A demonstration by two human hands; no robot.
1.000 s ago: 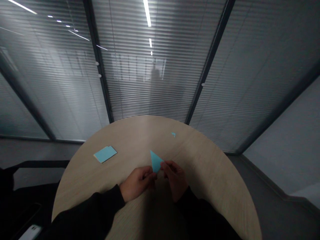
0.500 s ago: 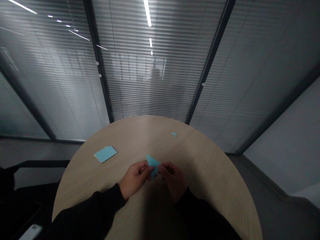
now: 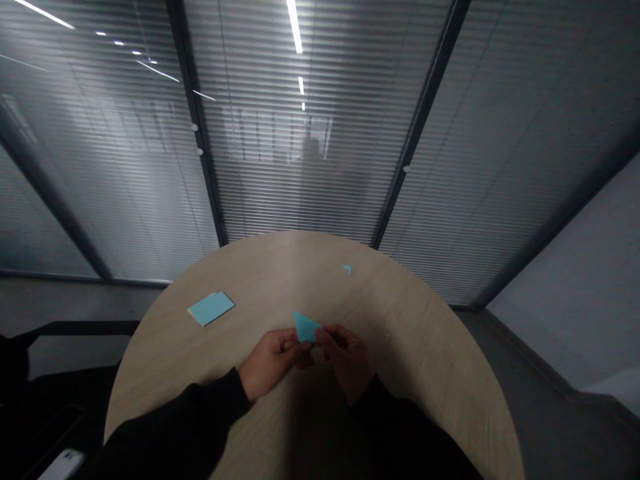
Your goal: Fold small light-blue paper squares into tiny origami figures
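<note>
Head view. Blue paper [image 3: 305,327] is held just above the near half of the round counter [image 3: 430,380], between the two hands, one pointed corner toward upper left. Left hand [image 3: 270,363]: grip closed on the paper's lower edge, thumb uppermost. Right hand [image 3: 349,357]: grip pinched on the right-hand corner between thumb and fingers. Probable reason for two pinch points: a thin, light sheet would slip or flex if held at one end only. Low position presumably lets the forearms rest and steadies the work.

Blue stack [image 3: 211,309] lies flat to the left, well apart from the hands; likely put there to leave elbow room while remaining in reach. Small blue piece [image 3: 347,269] sits beyond the hands, toward the far edge, seemingly out of the working area.

Count: hands, 2; held paper, 1; stack, 1 (sheets in it cannot be told); small piece, 1 patch, whether single or several scraps unclear; white device [image 3: 63,465], 1, lower left, off the counter.
</note>
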